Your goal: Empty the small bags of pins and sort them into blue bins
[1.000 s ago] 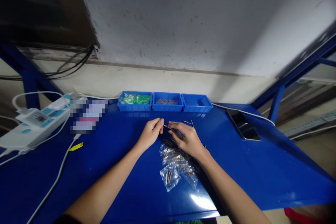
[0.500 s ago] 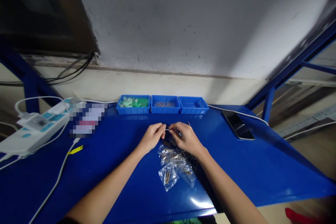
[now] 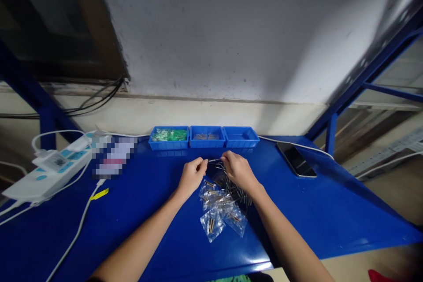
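Note:
A thin, dark metal rod [image 3: 214,160] spans the gap between my two hands, just above the table. My left hand [image 3: 194,173] pinches its left end between thumb and forefinger. At the other end, the fingertips of my right hand [image 3: 236,168] are closed on it. Below and beside the right hand lies a loose pile of similar dark rods [image 3: 235,189], partly covered by that hand. Nearer to me are several small clear plastic bags [image 3: 212,225] with short brass-coloured and dark pins inside.
Three blue bins line the wall: one with green packets [image 3: 169,135], one with small bagged parts [image 3: 206,137], and a right bin [image 3: 241,136]. A phone [image 3: 296,159] lies at right. A white power strip [image 3: 49,172] and cables occupy the left side.
My hands have drawn slightly apart, so more of the rod shows between them. The right hand has shifted a little, uncovering more of the rod pile. The camera view has tilted slightly.

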{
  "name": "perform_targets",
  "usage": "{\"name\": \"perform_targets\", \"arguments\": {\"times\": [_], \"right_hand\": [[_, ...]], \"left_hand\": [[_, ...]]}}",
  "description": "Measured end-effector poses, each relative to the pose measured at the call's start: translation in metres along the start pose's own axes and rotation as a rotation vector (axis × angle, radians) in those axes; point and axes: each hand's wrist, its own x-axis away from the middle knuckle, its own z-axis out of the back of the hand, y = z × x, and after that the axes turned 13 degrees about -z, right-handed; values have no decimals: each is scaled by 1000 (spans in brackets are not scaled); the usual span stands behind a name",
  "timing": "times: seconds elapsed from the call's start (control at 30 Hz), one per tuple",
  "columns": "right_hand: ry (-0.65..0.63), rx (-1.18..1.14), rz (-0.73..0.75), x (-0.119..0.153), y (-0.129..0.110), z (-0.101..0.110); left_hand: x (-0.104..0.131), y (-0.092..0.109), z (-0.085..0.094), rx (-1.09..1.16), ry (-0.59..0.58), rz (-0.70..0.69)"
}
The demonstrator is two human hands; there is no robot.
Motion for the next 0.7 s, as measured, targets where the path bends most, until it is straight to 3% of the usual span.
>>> {"name": "perform_targets", "arguments": {"times": [0.1, 0.17, 0.23, 0.3, 0.37, 0.5, 0.6, 0.7], "right_hand": [[210, -45, -106, -12, 10, 11], [424, -77, -223, -25, 19, 21], [547, -52, -339, -36, 27, 26], [494, 17, -412, -41, 34, 23], [359, 57, -428, -37, 38, 14], [193, -98, -281, -16, 34, -11], [200, -244, -160, -9, 24, -20], [258, -329, -134, -8, 15, -22]], "left_hand": [[-5, -1, 1, -134, 35, -40], [-10, -3, -1, -262, -10, -121], [-15, -4, -5, -392, -94, -199], [-17, -6, -9, -496, -182, -225], [-15, -7, -10, -565, -243, -209], [-4, -7, -2, -643, -272, -160], [1, -6, 4, -662, -258, -124], [-5, -5, 3, -640, -223, -122]]}}
